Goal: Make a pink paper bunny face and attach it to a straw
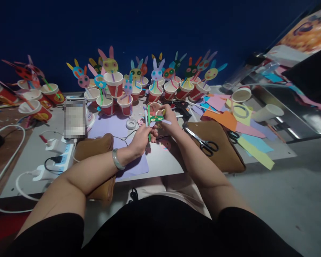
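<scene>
I look down at a low pale grey work board (160,167) on a grey floor, with a dark blue wall behind. A lilac paper sheet (117,132) lies on it under my forearms. Along the far edge stands a crowd of red-and-white paper cups holding rabbit-eared paper faces on straws (115,84). At left, a white power strip with plugged cables (59,159). At right, loose coloured paper sheets (238,125) and black-handled scissors (203,142) resting on a brown pouch (224,153). A small roll of white tape (131,124) sits just beyond my hands.

My left hand (141,139), with a bangle at the wrist, is closed around a green straw (149,121). My right hand (169,119) pinches the green paper rabbit face (156,118) at the straw's top, just above the board's middle.
</scene>
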{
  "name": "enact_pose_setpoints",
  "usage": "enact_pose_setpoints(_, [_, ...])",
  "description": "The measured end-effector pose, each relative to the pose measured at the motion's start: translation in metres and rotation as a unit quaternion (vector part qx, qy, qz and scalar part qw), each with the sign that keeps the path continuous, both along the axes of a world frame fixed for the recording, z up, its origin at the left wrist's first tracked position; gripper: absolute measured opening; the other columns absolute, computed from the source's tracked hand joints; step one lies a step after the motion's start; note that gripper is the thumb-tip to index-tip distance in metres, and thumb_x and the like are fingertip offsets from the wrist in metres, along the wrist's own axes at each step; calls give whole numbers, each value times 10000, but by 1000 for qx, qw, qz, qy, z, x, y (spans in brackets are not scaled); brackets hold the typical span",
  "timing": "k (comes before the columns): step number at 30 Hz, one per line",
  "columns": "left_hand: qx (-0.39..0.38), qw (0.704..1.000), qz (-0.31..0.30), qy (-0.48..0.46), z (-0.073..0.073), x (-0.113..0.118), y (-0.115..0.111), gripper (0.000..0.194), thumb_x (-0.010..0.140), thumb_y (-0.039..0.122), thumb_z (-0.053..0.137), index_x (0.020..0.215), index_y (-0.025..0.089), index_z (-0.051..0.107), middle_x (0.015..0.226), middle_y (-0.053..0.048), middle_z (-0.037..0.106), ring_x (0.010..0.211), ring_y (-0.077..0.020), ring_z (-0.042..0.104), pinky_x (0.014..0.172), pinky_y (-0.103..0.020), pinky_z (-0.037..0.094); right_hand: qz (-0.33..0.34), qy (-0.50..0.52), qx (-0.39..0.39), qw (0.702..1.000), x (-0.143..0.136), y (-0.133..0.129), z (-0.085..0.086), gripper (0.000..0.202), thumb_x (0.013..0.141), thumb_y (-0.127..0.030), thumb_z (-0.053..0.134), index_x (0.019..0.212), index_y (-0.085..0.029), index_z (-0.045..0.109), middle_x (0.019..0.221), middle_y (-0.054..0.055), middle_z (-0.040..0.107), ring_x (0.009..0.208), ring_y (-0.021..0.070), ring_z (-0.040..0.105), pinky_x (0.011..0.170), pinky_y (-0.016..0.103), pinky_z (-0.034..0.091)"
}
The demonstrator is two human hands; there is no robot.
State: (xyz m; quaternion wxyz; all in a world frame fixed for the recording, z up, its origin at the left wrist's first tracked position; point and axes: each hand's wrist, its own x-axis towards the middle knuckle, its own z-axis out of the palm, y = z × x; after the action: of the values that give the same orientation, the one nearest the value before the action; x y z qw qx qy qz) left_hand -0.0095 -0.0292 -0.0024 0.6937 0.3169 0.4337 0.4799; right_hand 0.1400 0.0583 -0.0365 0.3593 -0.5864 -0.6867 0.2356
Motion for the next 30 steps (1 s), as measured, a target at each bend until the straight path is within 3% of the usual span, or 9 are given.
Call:
enact_pose_setpoints(2, [3, 1000, 2, -4, 1, 0, 0, 231, 998, 117, 394, 846, 156, 563, 606, 47, 575, 414, -46, 463, 484, -181, 365, 15, -26, 5, 1000, -3, 4, 0, 413, 705, -280, 612, 1112, -219, 579, 854, 3, 691, 768, 188, 593, 699, 280, 444])
enact_pose_setpoints(9, [19, 1000, 0, -14, 1, -1, 2, 172, 1009, 209, 476, 862, 169, 556, 625, 50, 571, 418, -45, 458, 498, -186, 370, 36, -56, 7, 998, -9, 22, 6, 146, 761, -312, 640, 835, -186, 648, 753, 32, 682, 699, 176, 566, 696, 284, 445])
enact_pose_setpoints(14, [101, 995, -7, 11, -5, -1, -3, 152, 1011, 230, 468, 890, 176, 544, 629, 55, 571, 438, -48, 469, 501, -190, 364, 26, -64, 38, 997, -11, 39, 13, 211, 767, -325, 671, 914, -185, 613, 755, 0, 633, 697, 164, 550, 706, 287, 442])
enact_pose_setpoints(20, [249, 965, -73, 35, -19, -2, -14, 214, 1013, 371, 481, 958, 186, 574, 688, 46, 579, 501, -57, 459, 522, -208, 373, -8, -72, 30, 997, -17, 66, 21, 386, 807, -481, 677, 1030, -187, 563, 776, 17, 623, 724, 205, 570, 749, 350, 494])
enact_pose_setpoints(25, [255, 961, -94, 45, -21, -3, -14, 266, 1001, 443, 494, 964, 191, 572, 692, 43, 582, 509, -65, 462, 524, -218, 372, -45, -135, 36, 989, -17, 86, 15, 231, 839, -330, 587, 986, -155, 619, 852, 71, 686, 794, 211, 619, 803, 343, 522])
enact_pose_setpoints(30, [248, 962, -104, 48, -18, -2, -15, 240, 998, 407, 474, 960, 189, 565, 674, 48, 568, 493, -65, 451, 509, -219, 358, -27, -204, 35, 978, -10, 107, 9, 187, 829, -239, 503, 826, -144, 663, 751, 87, 682, 744, 234, 647, 738, 362, 557])
